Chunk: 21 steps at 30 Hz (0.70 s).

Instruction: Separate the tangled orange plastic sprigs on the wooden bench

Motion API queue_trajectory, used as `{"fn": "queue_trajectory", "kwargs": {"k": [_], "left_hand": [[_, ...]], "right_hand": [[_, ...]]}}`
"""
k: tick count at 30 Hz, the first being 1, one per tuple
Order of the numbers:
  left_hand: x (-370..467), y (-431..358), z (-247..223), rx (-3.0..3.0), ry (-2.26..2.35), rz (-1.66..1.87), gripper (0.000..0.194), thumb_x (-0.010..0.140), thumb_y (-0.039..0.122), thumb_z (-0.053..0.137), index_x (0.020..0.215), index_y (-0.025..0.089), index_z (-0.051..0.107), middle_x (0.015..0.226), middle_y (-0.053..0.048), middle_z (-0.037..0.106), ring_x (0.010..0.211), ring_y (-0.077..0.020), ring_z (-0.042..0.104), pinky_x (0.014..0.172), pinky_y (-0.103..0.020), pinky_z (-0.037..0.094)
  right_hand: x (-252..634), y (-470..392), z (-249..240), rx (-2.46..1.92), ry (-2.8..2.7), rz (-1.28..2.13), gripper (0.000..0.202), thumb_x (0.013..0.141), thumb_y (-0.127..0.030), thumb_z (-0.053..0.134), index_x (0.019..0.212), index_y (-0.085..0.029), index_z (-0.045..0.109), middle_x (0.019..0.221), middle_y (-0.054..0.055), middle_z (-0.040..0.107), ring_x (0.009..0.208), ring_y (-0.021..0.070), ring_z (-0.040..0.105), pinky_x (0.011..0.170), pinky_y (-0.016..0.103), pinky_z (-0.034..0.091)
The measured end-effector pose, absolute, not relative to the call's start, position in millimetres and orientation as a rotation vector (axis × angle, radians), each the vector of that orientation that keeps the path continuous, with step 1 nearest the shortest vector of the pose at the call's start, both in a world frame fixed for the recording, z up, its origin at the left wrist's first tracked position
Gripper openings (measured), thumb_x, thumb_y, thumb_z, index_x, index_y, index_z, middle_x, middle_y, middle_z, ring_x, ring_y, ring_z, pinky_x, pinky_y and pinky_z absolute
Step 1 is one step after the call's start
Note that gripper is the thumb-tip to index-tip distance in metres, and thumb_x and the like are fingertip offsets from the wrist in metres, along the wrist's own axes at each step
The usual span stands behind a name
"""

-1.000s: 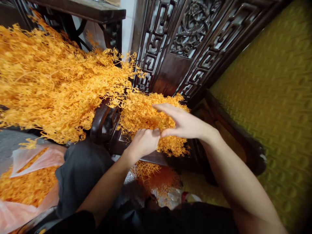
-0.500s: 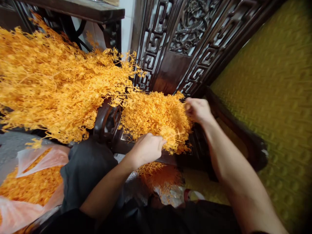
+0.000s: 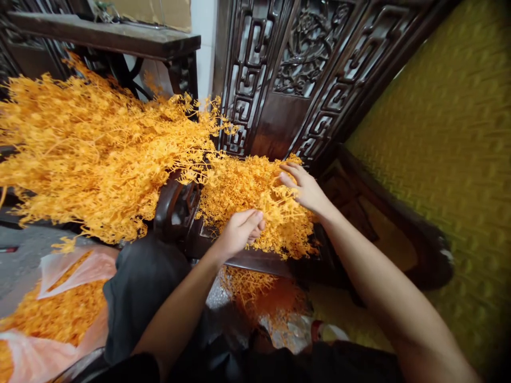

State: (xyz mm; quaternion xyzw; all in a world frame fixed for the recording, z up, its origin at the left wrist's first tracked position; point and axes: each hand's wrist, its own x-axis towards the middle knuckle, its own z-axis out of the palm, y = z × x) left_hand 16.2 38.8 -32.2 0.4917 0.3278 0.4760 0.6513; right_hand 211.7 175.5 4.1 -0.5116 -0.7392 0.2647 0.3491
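Note:
A heap of small orange dried flowers [image 3: 231, 183] lies on the dark wooden seat [image 3: 255, 260]. Just above its near edge, my left hand [image 3: 241, 230] is closed in a pinch on the stem end of a branching orange flower sprig [image 3: 279, 205]. My right hand [image 3: 304, 187] hovers over the heap's right side, fingers apart, beside the top of that sprig. Whether its fingertips touch the sprig, I cannot tell. To the left, a big bundle of long orange flower stems [image 3: 99, 154] rests across the seat's armrest.
A carved dark wooden backrest [image 3: 287, 117] rises behind the heap. At lower left stands an open plastic bag [image 3: 75, 271] of orange flower bits. Bare orange stems [image 3: 249, 287] lie below the seat. A side table [image 3: 104, 34] is at upper left, a yellow textured surface [image 3: 451, 159] at right.
My right hand has moved left from the heap's right edge to over the heap, and its fingers have spread. My left hand keeps its pinch. The view has tilted slightly up.

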Motion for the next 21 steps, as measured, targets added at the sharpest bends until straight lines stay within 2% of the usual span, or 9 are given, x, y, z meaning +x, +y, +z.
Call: {"fn": "queue_trajectory", "kwargs": {"k": [2, 3, 5, 7, 11, 14, 16, 17, 21], "left_hand": [[20, 40, -36, 0.935, 0.607, 1.117, 0.042, 0.095, 0.059, 0.05, 0.077, 0.021, 0.045, 0.054, 0.01, 0.022, 0.045, -0.0066, 0.016, 0.045, -0.023, 0.014], [23, 41, -37, 0.885, 0.558, 1.14, 0.043, 0.094, 0.059, 0.052, 0.077, 0.021, 0.044, 0.054, 0.01, 0.021, 0.044, -0.006, 0.015, 0.044, -0.023, 0.012], [28, 42, -37, 0.828, 0.499, 1.181, 0.044, 0.092, 0.059, 0.057, 0.076, 0.02, 0.044, 0.053, 0.01, 0.022, 0.043, -0.0051, 0.015, 0.043, -0.021, 0.012], [31, 41, -34, 0.778, 0.474, 1.205, 0.044, 0.091, 0.058, 0.06, 0.075, 0.019, 0.046, 0.052, 0.011, 0.022, 0.043, -0.0047, 0.016, 0.042, -0.02, 0.012], [27, 39, -25, 0.688, 0.452, 1.212, 0.044, 0.089, 0.056, 0.064, 0.075, 0.019, 0.047, 0.051, 0.011, 0.021, 0.044, -0.0046, 0.015, 0.041, -0.019, 0.012], [23, 36, -21, 0.669, 0.455, 1.201, 0.043, 0.088, 0.055, 0.066, 0.075, 0.018, 0.048, 0.05, 0.011, 0.022, 0.043, -0.0041, 0.015, 0.04, -0.018, 0.012], [23, 34, -18, 0.67, 0.451, 1.192, 0.043, 0.088, 0.055, 0.066, 0.075, 0.018, 0.048, 0.051, 0.011, 0.023, 0.043, -0.0037, 0.015, 0.04, -0.017, 0.013], [24, 33, -17, 0.675, 0.447, 1.184, 0.044, 0.088, 0.055, 0.066, 0.074, 0.018, 0.048, 0.05, 0.012, 0.023, 0.043, -0.0035, 0.016, 0.04, -0.017, 0.013], [34, 30, -15, 0.661, 0.502, 1.166, 0.046, 0.085, 0.056, 0.069, 0.072, 0.018, 0.047, 0.049, 0.012, 0.022, 0.039, -0.0023, 0.016, 0.037, -0.016, 0.011]], "right_hand": [[186, 156, 14, -1.188, -1.748, 1.072, 0.082, 0.085, -0.088, 0.035, 0.122, -0.023, 0.07, 0.127, 0.014, 0.067, 0.124, 0.0321, 0.06, 0.1, 0.05, 0.051], [174, 146, 19, -1.114, -1.672, 1.28, 0.088, 0.085, -0.089, 0.027, 0.122, -0.022, 0.069, 0.116, 0.014, 0.071, 0.113, 0.0309, 0.065, 0.09, 0.047, 0.056], [154, 128, 28, -0.972, -1.57, 1.604, 0.098, 0.082, -0.093, 0.019, 0.122, -0.018, 0.069, 0.099, 0.015, 0.073, 0.094, 0.0293, 0.07, 0.074, 0.041, 0.058], [144, 116, 37, -0.879, -1.515, 1.728, 0.103, 0.079, -0.096, 0.019, 0.122, -0.016, 0.069, 0.09, 0.014, 0.072, 0.085, 0.028, 0.07, 0.066, 0.038, 0.056], [146, 113, 51, -0.836, -1.487, 1.599, 0.098, 0.076, -0.097, 0.025, 0.122, -0.021, 0.068, 0.087, 0.011, 0.07, 0.083, 0.0259, 0.067, 0.067, 0.036, 0.052], [152, 118, 51, -0.885, -1.529, 1.398, 0.074, 0.078, -0.09, 0.045, 0.1, -0.023, 0.069, 0.079, 0.005, 0.065, 0.071, 0.0188, 0.06, 0.061, 0.03, 0.046], [153, 123, 45, -0.969, -1.516, 1.262, 0.061, 0.078, -0.082, 0.061, 0.078, -0.021, 0.06, 0.067, 0.0, 0.056, 0.057, 0.0127, 0.049, 0.052, 0.026, 0.037], [154, 126, 40, -1.017, -1.494, 1.225, 0.06, 0.077, -0.08, 0.064, 0.07, -0.021, 0.053, 0.061, -0.002, 0.051, 0.052, 0.0109, 0.042, 0.049, 0.026, 0.032], [157, 142, 17, -1.257, -1.453, 1.163, 0.07, 0.075, -0.087, 0.058, 0.058, -0.023, 0.035, 0.049, -0.005, 0.036, 0.045, 0.009, 0.03, 0.043, 0.027, 0.022]]}}
